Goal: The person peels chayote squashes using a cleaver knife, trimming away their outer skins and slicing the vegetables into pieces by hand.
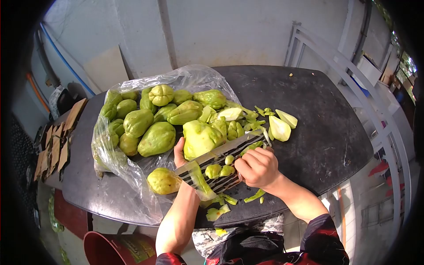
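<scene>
My left hand (180, 152) is wrapped around a large pale green chayote (201, 139) with its skin partly off; the thumb shows at its left side. The other fingers are hidden behind the fruit and blade. My right hand (257, 167) is closed in a fist on a broad-bladed knife (240, 145), whose wide, dark-streaked blade slants across my left wrist, just below the chayote. The handle is covered by my fingers. Green bits and a long peel strip (199, 176) show against the blade. A whole yellowish chayote (163, 181) lies left of my left wrist.
Several whole chayotes (160, 139) sit on a clear plastic bag (128, 172) on the dark table (309, 106). Cut pale pieces (279, 129) and peelings (218, 213) lie around my hands. A red bucket (99, 247) stands below the front edge; a metal rail (375, 97) is at right.
</scene>
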{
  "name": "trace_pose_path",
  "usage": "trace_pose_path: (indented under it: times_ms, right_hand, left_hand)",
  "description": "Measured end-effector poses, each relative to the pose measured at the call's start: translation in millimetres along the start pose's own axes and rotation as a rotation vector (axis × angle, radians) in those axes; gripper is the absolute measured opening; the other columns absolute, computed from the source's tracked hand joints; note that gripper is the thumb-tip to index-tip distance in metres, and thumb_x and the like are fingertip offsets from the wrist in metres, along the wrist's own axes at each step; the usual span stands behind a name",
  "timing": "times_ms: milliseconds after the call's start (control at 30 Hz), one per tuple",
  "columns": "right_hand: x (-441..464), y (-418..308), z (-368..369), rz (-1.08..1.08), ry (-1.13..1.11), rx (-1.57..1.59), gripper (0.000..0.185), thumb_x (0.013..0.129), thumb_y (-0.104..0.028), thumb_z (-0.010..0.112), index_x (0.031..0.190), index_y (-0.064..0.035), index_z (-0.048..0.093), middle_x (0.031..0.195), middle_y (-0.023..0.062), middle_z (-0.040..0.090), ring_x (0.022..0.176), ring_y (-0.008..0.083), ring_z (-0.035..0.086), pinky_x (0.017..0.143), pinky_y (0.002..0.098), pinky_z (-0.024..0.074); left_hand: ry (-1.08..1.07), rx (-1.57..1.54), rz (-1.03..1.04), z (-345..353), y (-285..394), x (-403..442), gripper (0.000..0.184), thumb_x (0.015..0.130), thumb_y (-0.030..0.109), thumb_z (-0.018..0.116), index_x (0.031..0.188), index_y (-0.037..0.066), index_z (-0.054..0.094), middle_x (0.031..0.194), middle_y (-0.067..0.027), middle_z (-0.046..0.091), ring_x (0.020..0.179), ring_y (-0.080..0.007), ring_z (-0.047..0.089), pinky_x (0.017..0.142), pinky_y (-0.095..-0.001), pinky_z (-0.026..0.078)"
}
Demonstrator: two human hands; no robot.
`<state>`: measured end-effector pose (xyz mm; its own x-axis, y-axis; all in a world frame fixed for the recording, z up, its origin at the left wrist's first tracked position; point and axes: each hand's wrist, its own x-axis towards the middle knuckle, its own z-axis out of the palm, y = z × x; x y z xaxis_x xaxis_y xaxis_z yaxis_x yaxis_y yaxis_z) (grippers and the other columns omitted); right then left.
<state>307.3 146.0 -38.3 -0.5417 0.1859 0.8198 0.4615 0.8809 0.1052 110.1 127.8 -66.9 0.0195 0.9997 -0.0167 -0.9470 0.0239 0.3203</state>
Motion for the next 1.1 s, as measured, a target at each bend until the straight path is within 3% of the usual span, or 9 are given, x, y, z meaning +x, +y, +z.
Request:
trace_pose_path:
  times_ms: [100,167,267,467,667,700,767,967,1100]
  right_hand:
    - [-7.2,8.2,1.3,0.081,-0.100,-0.062,0.014,0.072,-0.010,0.062,0.066,-0.0107,0.049,0.054,0.0013,0.046,0.048,0.0185,0.054,0.046,0.0319,0.0432]
    - [-13.0,21.0,4.6,0.158,-0.068,-0.062,0.014,0.072,-0.009,0.061,0.067,-0.0103,0.049,0.055,0.0027,0.050,0.049,0.0205,0.057,0.047,0.0333,0.0456]
    - [-18.9,24.5,1.6,0.218,-0.112,-0.068,0.015,0.071,-0.007,0.063,0.068,-0.0098,0.049,0.056,0.0033,0.054,0.052,0.0228,0.060,0.049,0.0349,0.0477]
    - [-27.3,38.8,6.7,0.541,-0.279,-0.071,0.013,0.074,-0.009,0.068,0.071,-0.0078,0.055,0.062,0.0108,0.064,0.056,0.0315,0.066,0.051,0.0452,0.0510]
    - [-15.2,24.2,-10.0,0.354,-0.166,0.071,0.021,0.067,-0.006,0.070,0.068,-0.0099,0.049,0.057,0.0047,0.057,0.054,0.0262,0.063,0.049,0.0375,0.0499]
    - [-13.6,20.2,-3.9,0.296,-0.101,0.100,0.031,0.066,-0.008,0.074,0.064,-0.0075,0.044,0.053,0.0047,0.046,0.048,0.0262,0.055,0.046,0.0370,0.0425]
    - [-8.3,13.2,-6.1,0.195,-0.110,0.088,0.020,0.069,-0.009,0.067,0.067,-0.0097,0.047,0.057,0.0042,0.054,0.052,0.0228,0.061,0.048,0.0355,0.0478]
    - [-0.9,5.5,-13.3,0.092,-0.093,0.029,0.018,0.067,-0.009,0.063,0.066,-0.0090,0.045,0.054,0.0030,0.049,0.048,0.0216,0.056,0.046,0.0343,0.0449]
    - [-9.1,22.7,-6.2,0.280,-0.132,0.051,0.023,0.071,-0.011,0.069,0.066,-0.0097,0.046,0.056,0.0039,0.053,0.050,0.0239,0.060,0.047,0.0363,0.0471]
  left_hand:
    - [0.055,0.037,0.024,-0.7,0.6,-3.0,0.058,0.087,0.049,0.062,0.126,0.006,0.060,0.118,-0.0148,0.067,0.107,-0.0309,0.064,0.097,-0.0450,0.051]
    - [0.168,0.063,0.263,6.7,-4.0,2.5,0.051,0.090,0.044,0.059,0.124,0.006,0.061,0.118,-0.0095,0.068,0.108,-0.0251,0.063,0.100,-0.0402,0.048]
    - [0.107,-0.044,0.256,13.4,-0.2,-0.1,0.049,0.093,0.043,0.055,0.122,0.004,0.061,0.119,-0.0090,0.067,0.110,-0.0253,0.063,0.102,-0.0375,0.048]
    - [0.132,0.005,0.231,8.1,1.5,0.6,0.052,0.091,0.048,0.055,0.127,0.011,0.059,0.126,-0.0101,0.064,0.117,-0.0280,0.060,0.104,-0.0524,0.044]
    - [0.076,0.011,0.244,7.1,0.4,0.9,0.057,0.090,0.047,0.056,0.128,0.005,0.058,0.122,-0.0130,0.065,0.113,-0.0304,0.062,0.100,-0.0467,0.048]
    - [0.081,0.019,0.247,7.0,1.7,0.0,0.057,0.090,0.047,0.056,0.128,0.005,0.058,0.122,-0.0130,0.065,0.113,-0.0304,0.062,0.100,-0.0467,0.048]
    - [0.101,0.048,0.234,7.4,-0.6,0.3,0.059,0.089,0.047,0.057,0.128,0.003,0.058,0.119,-0.0142,0.066,0.109,-0.0309,0.063,0.099,-0.0441,0.049]
    - [0.063,0.065,0.167,2.3,4.1,-3.2,0.065,0.087,0.047,0.058,0.132,0.000,0.052,0.127,-0.0215,0.059,0.112,-0.0361,0.059,0.101,-0.0460,0.046]
    - [-0.059,0.100,0.227,5.9,6.5,-2.9,0.075,0.084,0.052,0.059,0.138,0.001,0.049,0.129,-0.0216,0.059,0.117,-0.0350,0.059,0.104,-0.0450,0.046]
